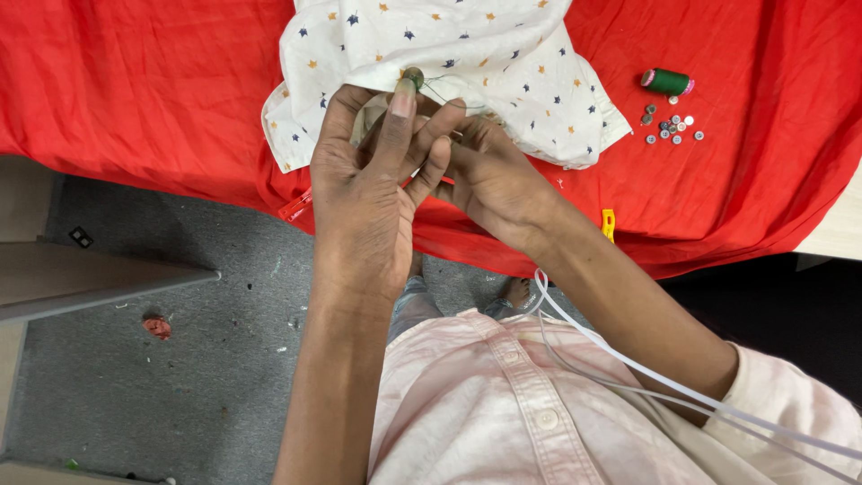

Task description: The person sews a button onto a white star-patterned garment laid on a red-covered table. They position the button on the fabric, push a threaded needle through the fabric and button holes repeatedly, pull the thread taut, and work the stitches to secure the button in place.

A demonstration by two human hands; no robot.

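A white patterned garment (467,54) with small blue and orange stars lies on the red cloth (144,90). My left hand (368,189) pinches the garment's edge, its fingertips pressing a small round button (413,75) against the fabric. Dark green thread (446,92) runs from that button toward my right hand (489,175). My right hand sits just behind the left, fingers curled under the fabric and closed on the thread; I cannot see a needle.
A green thread spool (667,82) and several loose small buttons (672,127) lie on the red cloth at the right. A yellow clip (609,223) and a red clip (294,206) hang at the cloth's front edge. Grey floor (180,359) lies below.
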